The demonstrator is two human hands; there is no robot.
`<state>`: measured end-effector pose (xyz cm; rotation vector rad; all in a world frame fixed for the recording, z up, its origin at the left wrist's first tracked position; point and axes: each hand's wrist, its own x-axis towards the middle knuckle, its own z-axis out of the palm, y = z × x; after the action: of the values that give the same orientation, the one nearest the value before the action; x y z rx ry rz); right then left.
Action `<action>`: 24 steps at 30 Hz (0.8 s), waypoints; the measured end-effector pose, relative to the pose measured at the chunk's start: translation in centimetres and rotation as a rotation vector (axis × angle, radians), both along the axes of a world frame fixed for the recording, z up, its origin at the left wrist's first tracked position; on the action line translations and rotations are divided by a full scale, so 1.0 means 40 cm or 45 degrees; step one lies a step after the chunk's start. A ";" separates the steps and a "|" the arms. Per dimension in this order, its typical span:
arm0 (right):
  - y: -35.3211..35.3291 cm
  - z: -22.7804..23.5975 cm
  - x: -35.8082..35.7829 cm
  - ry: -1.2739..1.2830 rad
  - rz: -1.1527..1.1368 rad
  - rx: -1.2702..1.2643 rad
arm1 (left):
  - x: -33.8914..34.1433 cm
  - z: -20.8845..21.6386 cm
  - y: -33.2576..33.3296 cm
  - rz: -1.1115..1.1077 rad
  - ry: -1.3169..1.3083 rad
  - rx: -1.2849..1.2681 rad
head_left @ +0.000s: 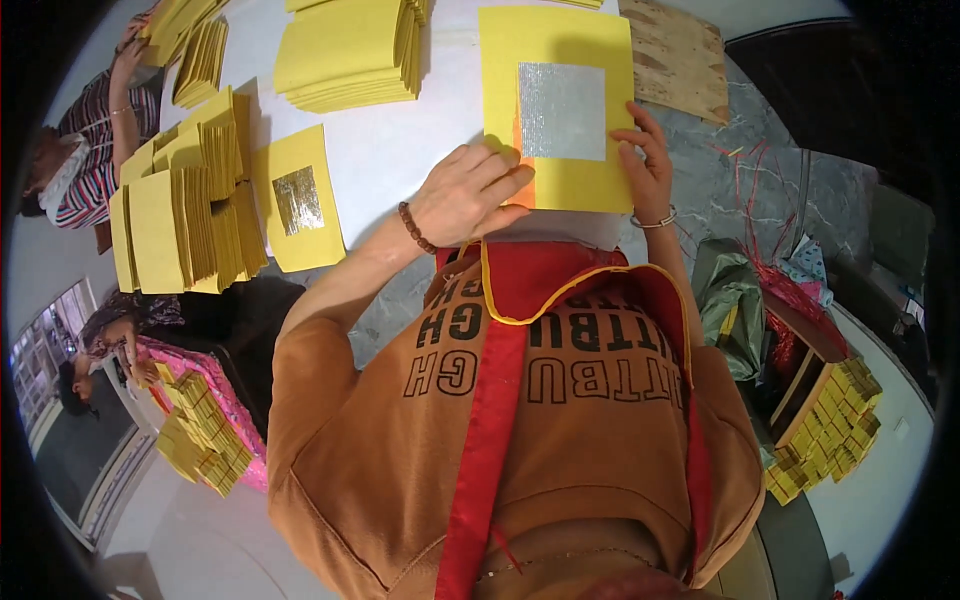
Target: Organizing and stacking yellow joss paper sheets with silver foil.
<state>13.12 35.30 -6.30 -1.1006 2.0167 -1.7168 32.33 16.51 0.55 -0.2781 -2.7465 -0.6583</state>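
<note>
A yellow sheet (560,35) with a silver square (565,110) on its middle lies in front of me at the table's near edge. Along the square's left side runs a narrow orange strip (527,188). My left hand (475,190), with a brown bead bracelet, has its fingers bent and pressed together at this strip. At the sheet's right edge, my right hand (648,165) rests its fingertips, the fingers somewhat apart. Another yellow sheet (325,170) with a shiny silver square lies flat to the left.
Stacks of folded yellow pieces (175,215) stand left on the white table (390,150), with another yellow stack (345,55) farther back. A person (95,150) handles yellow pieces at the far left. A plywood board (680,60) lies right. Yellow bundles (835,420) sit lower right.
</note>
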 end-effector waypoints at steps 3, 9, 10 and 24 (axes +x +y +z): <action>0.000 -0.004 0.008 -0.156 -0.004 -0.057 | -0.007 -0.003 -0.003 -0.011 0.068 0.141; 0.006 0.025 0.011 -0.313 -0.003 -0.057 | -0.023 -0.004 -0.032 0.077 -0.208 0.664; 0.007 0.022 0.009 -0.313 -0.006 -0.059 | -0.026 0.009 -0.037 0.164 -0.446 0.795; 0.004 0.018 0.007 -0.329 0.024 -0.120 | -0.091 0.030 -0.099 0.051 -1.028 1.175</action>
<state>13.38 35.44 -5.60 -0.8695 1.7804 -1.8541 28.67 12.53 1.74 0.3280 -2.6684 -2.2858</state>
